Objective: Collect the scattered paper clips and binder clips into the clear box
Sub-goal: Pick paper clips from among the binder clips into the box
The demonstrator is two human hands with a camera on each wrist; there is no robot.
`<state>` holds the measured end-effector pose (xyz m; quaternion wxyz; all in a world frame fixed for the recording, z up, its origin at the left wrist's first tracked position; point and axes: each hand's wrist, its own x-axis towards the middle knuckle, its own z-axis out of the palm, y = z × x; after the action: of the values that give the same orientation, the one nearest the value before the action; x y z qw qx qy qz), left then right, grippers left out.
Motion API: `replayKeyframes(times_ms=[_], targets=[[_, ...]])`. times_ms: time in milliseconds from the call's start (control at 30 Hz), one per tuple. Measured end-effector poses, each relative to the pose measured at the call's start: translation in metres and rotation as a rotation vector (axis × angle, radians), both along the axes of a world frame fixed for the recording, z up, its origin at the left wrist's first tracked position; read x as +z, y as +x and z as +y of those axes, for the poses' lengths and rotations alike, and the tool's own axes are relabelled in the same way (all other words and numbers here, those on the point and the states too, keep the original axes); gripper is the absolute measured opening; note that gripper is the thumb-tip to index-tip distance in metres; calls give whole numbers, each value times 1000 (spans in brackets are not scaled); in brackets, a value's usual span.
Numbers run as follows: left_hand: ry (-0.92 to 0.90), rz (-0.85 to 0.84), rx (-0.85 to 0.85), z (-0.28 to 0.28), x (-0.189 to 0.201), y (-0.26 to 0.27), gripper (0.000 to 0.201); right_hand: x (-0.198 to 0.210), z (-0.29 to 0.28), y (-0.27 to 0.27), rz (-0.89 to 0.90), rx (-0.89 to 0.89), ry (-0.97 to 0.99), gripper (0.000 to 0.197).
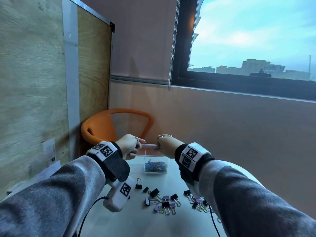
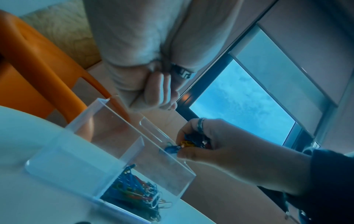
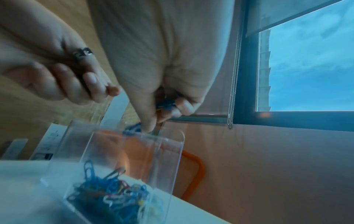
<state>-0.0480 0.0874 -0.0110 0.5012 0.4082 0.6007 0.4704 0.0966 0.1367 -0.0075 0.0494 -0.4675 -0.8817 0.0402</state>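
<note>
1. A bunch of coloured wire paper clips (image 2: 186, 144) is pinched by the right hand (image 2: 220, 145) over the rim of the clear box (image 2: 153, 153).
2. The left hand (image 1: 128, 145) is curled at the rim; whether it grips cannot be told.
3. A glossy tangle of clips (image 1: 155, 166) lies inside the box on the smooth white table (image 1: 133, 219).
4. Black and lilac binder clips (image 1: 164, 200) are scattered nearer.

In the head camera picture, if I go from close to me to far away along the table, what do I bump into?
Binder clips → clear box with paper clips in it → the two hands, left hand and right hand, at its top → orange chair → wall.
</note>
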Motion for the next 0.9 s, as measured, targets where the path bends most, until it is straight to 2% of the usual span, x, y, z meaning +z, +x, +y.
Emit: replayKeyframes(times_ms=[67, 233, 300, 367, 400, 467, 533, 633, 733, 900], targets=[[-6, 54, -14, 4, -3, 1, 31, -7, 6, 1, 40, 45, 47, 19], [44, 153, -18, 18, -12, 9, 36, -11, 11, 12, 219, 70, 67, 24], [96, 218, -49, 24, -16, 14, 39, -12, 16, 19, 253, 26, 20, 48], [172, 349, -109, 30, -19, 20, 41, -15, 21, 26, 136, -33, -55, 74], [214, 429, -156, 33, -20, 22, 41, -16, 22, 28, 54, -50, -88, 79], [287, 594, -271, 38, -23, 27, 43, -20, 22, 29, 9, -52, -147, 70], [333, 759, -383, 38, -27, 32, 45, -22, 23, 33, 92, -32, -189, 57], [417, 926, -477, 37, -35, 33, 46, -18, 23, 40, 156, 0, -258, 51], [472, 984, -491, 35, -38, 31, 44, -16, 23, 41, 169, 16, -284, 53], [495, 919, -409, 29, -38, 27, 43, -18, 24, 42, 163, 12, -275, 59]])
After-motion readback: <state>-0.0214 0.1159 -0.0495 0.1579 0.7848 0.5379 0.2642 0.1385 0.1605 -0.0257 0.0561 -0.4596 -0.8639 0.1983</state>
